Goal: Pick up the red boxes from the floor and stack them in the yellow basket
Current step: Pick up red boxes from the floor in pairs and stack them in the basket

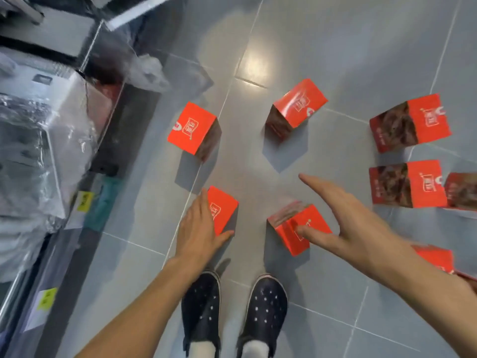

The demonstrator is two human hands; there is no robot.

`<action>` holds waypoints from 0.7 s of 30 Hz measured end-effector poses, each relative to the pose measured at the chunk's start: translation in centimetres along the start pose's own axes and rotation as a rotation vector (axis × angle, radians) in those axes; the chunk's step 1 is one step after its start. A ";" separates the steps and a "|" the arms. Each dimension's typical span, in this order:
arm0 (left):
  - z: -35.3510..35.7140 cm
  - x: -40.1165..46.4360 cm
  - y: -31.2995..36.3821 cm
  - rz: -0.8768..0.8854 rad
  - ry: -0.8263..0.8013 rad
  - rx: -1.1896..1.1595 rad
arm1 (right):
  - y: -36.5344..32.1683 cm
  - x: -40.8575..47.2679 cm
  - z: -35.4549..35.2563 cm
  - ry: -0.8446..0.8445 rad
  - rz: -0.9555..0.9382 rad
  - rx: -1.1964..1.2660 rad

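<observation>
Eight red boxes were in view on the grey tiled floor point(322, 47). Four stood on end in the middle: a far left box point(192, 127), a far middle box point(296, 107), a near left box point(223, 209) and a near right box point(296, 228). At the right side two more boxes, the upper right box point(410, 122) and the lower right box point(407, 184), showed a dark food picture, and a seventh box point(462, 191) was cut by the frame edge just beside the lower one. An eighth box point(436, 258) was partly hidden behind the right forearm.

Both arms reached forward and down. The left hand point(198, 233) lay with straight fingers on the near left box, the thumb against its near edge; it did not hold the box. The right hand point(353, 220) was spread wide, the forefinger pointing to the middle of the floor, the thumb over the top of the near right box; whether it touched was not clear.

Two dark shoes point(201, 311) with white dots stood below the hands. At the left were goods wrapped in clear plastic point(33, 151) and yellow labels point(85, 201).
</observation>
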State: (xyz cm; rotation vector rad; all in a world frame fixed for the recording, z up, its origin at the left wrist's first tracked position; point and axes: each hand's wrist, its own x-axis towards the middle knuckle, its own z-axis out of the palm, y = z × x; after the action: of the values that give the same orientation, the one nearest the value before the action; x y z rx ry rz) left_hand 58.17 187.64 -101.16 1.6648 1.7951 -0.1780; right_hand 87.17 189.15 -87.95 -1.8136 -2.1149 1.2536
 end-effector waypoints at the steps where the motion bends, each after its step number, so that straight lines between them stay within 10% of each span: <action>1: 0.6 0.1 -0.1 0.001 0.012 0.007 | 0.3 0.2 0.5 -0.010 -0.005 -0.003; 14: -8.2 -4.3 -1.4 0.234 -0.064 -0.025 | 2.3 1.2 0.9 -0.186 0.054 0.019; 21: -5.6 -4.5 -4.8 0.241 -0.022 -0.085 | 10.3 3.1 7.3 -0.330 -0.143 -0.355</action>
State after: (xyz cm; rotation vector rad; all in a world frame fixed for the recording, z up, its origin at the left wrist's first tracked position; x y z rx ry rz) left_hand 51.48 185.93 -96.00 1.7929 1.5481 -0.0127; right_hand 90.33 187.60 -100.42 -1.6181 -2.7452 1.2815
